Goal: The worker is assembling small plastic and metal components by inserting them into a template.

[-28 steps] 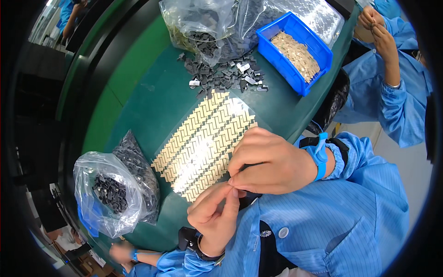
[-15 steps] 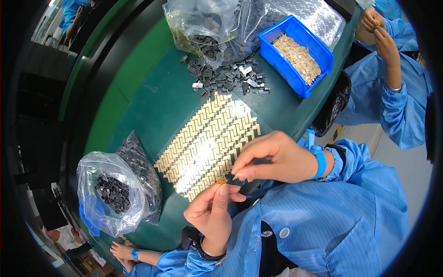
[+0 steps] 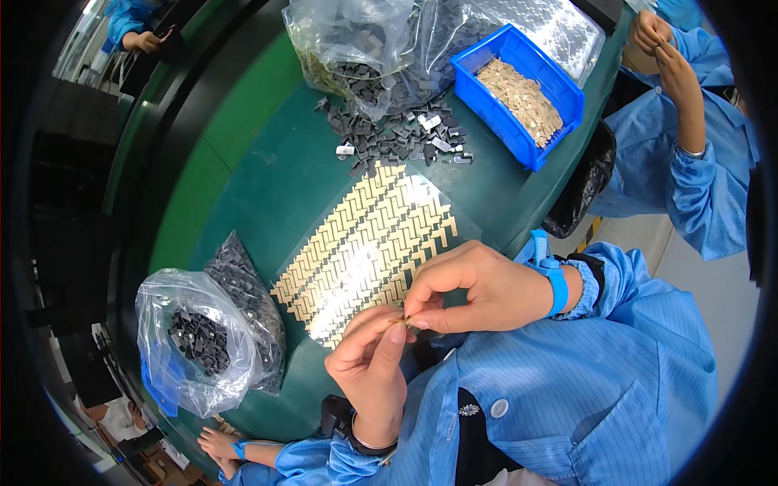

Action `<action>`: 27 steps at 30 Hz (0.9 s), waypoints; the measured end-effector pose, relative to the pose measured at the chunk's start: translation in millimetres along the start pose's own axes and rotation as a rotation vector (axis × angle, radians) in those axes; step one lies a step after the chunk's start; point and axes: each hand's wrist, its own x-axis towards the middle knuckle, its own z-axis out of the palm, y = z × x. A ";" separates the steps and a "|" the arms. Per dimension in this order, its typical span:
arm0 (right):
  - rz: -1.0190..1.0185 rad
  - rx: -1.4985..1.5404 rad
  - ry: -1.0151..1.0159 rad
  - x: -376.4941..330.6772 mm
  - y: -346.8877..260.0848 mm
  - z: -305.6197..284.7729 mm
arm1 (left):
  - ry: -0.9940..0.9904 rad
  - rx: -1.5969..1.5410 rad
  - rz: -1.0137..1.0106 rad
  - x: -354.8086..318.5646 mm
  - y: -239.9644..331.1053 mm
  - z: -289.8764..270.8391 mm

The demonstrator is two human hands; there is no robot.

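Note:
Over the near edge of the sheet, both my hands meet fingertip to fingertip. A small amber-coloured flat piece (image 3: 400, 321) sits between them, mostly covered by fingers. My left hand (image 3: 374, 377) pinches it between thumb and index finger. From the right, my right hand (image 3: 490, 287) pinches at the same spot; whether it grips the same piece or another tiny one is hidden. Beneath and beyond lies a clear sheet with rows of L-shaped tan stickers (image 3: 348, 251), glare on its middle and gaps at its right side.
A heap of small black parts (image 3: 377, 138) lies beyond the sheet, before a large clear bag (image 3: 356, 40). A blue bin (image 3: 478, 101) of tan pieces stands far right. An opened bag of black parts (image 3: 198, 340) is at left. Co-workers' hands (image 3: 668, 57) show at right and lower left.
My right hand has come in to meet my left fingertips, closing the small gap between them. The amber piece is now more covered. The sheet, bags and bin look the same.

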 end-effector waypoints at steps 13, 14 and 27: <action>0.203 0.402 0.034 5.6 2.3 9.2 | 0.104 0.258 0.229 4.3 0.1 7.0; 0.198 0.401 0.032 7.1 2.0 9.1 | 0.104 0.260 0.234 4.9 0.9 6.5; 0.208 0.433 0.051 -7.1 8.0 12.6 | 0.100 -0.036 0.167 -4.6 -11.1 10.5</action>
